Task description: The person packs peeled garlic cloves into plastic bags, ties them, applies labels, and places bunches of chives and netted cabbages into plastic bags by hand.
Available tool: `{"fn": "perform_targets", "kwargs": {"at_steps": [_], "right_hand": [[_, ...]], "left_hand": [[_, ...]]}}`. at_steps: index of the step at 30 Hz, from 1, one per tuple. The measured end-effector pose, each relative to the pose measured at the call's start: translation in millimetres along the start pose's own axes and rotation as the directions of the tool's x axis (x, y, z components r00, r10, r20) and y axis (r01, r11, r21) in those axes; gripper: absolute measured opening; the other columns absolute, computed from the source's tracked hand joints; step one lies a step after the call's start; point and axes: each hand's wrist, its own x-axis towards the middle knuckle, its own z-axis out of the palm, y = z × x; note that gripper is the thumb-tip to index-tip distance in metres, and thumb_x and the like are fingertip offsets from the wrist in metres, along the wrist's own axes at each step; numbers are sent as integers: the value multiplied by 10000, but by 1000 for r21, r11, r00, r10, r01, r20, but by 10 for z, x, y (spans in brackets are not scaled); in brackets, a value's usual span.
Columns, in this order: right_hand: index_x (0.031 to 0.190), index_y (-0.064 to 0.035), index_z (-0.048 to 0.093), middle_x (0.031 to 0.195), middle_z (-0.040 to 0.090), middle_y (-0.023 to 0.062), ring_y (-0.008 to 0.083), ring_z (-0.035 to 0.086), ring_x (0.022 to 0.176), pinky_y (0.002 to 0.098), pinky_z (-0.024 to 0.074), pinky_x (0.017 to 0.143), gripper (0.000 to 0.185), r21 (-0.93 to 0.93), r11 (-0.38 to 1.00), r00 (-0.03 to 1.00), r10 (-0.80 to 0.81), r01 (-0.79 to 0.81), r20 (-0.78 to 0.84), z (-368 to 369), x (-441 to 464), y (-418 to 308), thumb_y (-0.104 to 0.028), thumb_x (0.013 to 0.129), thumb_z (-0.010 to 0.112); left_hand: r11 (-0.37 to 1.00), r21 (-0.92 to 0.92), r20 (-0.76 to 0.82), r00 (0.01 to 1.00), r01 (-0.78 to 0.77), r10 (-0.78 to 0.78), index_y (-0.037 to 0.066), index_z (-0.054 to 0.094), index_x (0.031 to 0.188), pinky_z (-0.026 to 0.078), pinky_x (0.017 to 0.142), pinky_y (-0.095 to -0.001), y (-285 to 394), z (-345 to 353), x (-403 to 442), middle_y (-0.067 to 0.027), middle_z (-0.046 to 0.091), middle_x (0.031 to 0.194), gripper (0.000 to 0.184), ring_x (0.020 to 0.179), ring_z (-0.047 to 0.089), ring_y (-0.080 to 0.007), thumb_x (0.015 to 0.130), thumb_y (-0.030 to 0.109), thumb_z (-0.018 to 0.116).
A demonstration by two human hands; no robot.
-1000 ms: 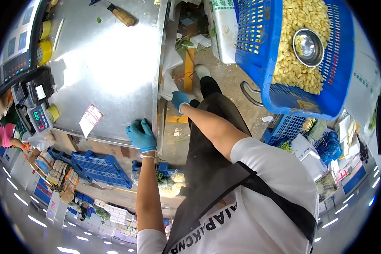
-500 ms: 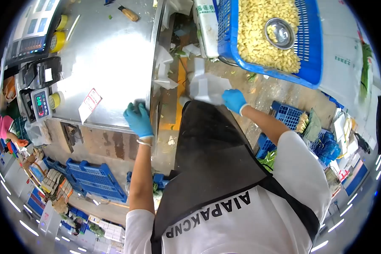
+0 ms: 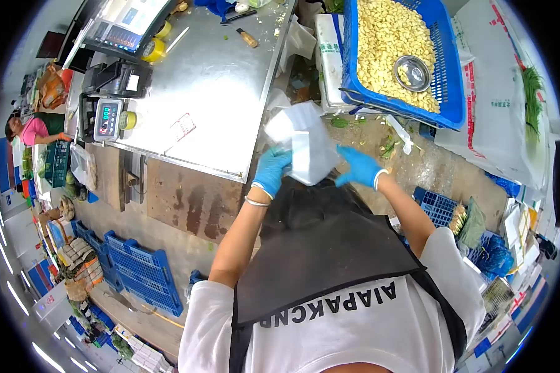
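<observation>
A translucent white plastic bag (image 3: 314, 140) hangs in front of my dark apron, just off the table's corner. Gloved in blue, my left hand (image 3: 272, 171) has its fingers closed on the bag's left edge. My right hand (image 3: 359, 166), also in a blue glove, is beside the bag's right edge with thumb and fingers apart. Beyond it stands a blue crate (image 3: 454, 93) full of peeled garlic cloves (image 3: 389, 37). A round metal bowl (image 3: 422, 73) sits on the cloves, with a few inside it.
At left is a steel table (image 3: 211, 81) bearing a digital scale (image 3: 107, 118), a label (image 3: 182, 127), yellow tape (image 3: 154, 50) and a wooden-handled tool (image 3: 247, 38). Blue pallets (image 3: 144, 273) stand behind on the left. Another person (image 3: 37, 130) is at far left.
The bag has risen from low by my right hand to between both hands. My left hand has left the table corner and gripped it; my right hand has opened off it.
</observation>
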Motion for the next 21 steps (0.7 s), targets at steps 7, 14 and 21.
{"fn": "perform_targets", "kwargs": {"at_steps": [7,14,21], "right_hand": [[1157,-10,608,1059,652,74,132,590,901,268,481,844,402,565,825,956,-148,-22,253,-320,374,-812,-226,833,708],[930,-47,601,923,653,80,194,626,878,327,521,825,111,888,-457,998,9,-47,57,-361,665,-164,-116,877,532],[783,-29,548,716,538,25,109,499,672,304,456,627,190,731,621,929,10,285,-371,-1144,1198,-783,-187,865,614]], "left_hand": [[547,700,185,856,-459,483,42,506,725,421,559,-293,286,483,-539,-34,445,643,133,598,424,-99,829,48,589],[909,259,-421,809,-326,410,117,430,649,334,445,-214,935,-690,-531,25,398,576,282,487,374,-71,796,10,644],[-101,949,271,609,-299,745,-24,282,1431,298,1095,-459,1276,756,-1046,-253,281,1456,999,1346,308,-380,635,183,851]]}}
